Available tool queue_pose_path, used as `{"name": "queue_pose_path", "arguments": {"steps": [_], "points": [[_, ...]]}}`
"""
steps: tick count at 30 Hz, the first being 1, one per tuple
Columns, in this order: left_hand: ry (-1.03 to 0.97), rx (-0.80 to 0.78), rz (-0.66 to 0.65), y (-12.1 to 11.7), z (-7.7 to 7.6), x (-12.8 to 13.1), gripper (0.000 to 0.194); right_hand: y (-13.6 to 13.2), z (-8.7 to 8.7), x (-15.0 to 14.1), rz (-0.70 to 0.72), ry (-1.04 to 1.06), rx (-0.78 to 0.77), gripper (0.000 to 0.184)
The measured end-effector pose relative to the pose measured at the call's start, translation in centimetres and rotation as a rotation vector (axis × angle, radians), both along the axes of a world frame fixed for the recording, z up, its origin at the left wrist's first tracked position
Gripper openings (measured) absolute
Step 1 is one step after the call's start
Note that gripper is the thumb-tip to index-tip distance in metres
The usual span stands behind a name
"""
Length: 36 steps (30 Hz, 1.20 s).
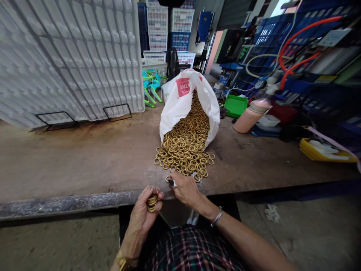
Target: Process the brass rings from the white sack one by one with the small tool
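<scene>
My left hand point(143, 209) is closed around several gold-coloured metal rings point(152, 203), stacked between the fingers and thumb just off the table's front edge. My right hand point(184, 189) reaches over that edge to the front of a heap of the same rings point(183, 148). Its thumb and forefinger pinch at a single ring point(167, 179); a small black and white piece point(172, 183) shows at the thumb, and its kind is unclear. The heap spills from a white plastic sack point(176, 107) lying on its side, mouth toward me.
Tall stacked white ribbed trays point(98, 56) stand at the left of the wooden table point(84, 162), beside black wire stands point(117, 112). Rightward are a green tray point(236, 106), a pink bottle point(251, 116) and a yellow tray point(324, 152). Crates point(182, 22) are stacked behind.
</scene>
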State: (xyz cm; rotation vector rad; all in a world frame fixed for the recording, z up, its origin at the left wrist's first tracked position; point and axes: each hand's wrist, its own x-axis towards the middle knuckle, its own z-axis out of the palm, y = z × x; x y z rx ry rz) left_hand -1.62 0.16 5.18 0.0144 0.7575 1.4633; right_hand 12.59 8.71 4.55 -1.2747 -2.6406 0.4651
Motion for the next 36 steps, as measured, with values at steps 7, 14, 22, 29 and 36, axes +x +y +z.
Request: {"name": "queue_pose_path", "arguments": {"steps": [7, 14, 22, 29, 36], "points": [[0.050, -0.023, 0.015, 0.1, 0.3, 0.0, 0.022, 0.5, 0.4, -0.4, -0.101, -0.031, -0.010, 0.018], [0.336, -0.043, -0.008, 0.2, 0.0, 0.7, 0.031, 0.6, 0.2, -1.2, -0.132, -0.106, 0.002, 0.017], [0.657, -0.101, -0.040, 0.8, -0.4, 1.5, 0.041, 0.1, -0.2, -0.4, -0.054, 0.151, 0.038, 0.013], [0.616, -0.066, -0.109, 1.0, -0.4, 1.9, 0.032, -1.0, -0.2, -0.7, -0.022, 0.413, -0.080, 0.008], [1.001, -0.040, -0.097, 0.6, -0.2, 1.9, 0.032, -0.8, 1.3, -1.5, -0.060, 0.536, -0.371, 0.019]]}}
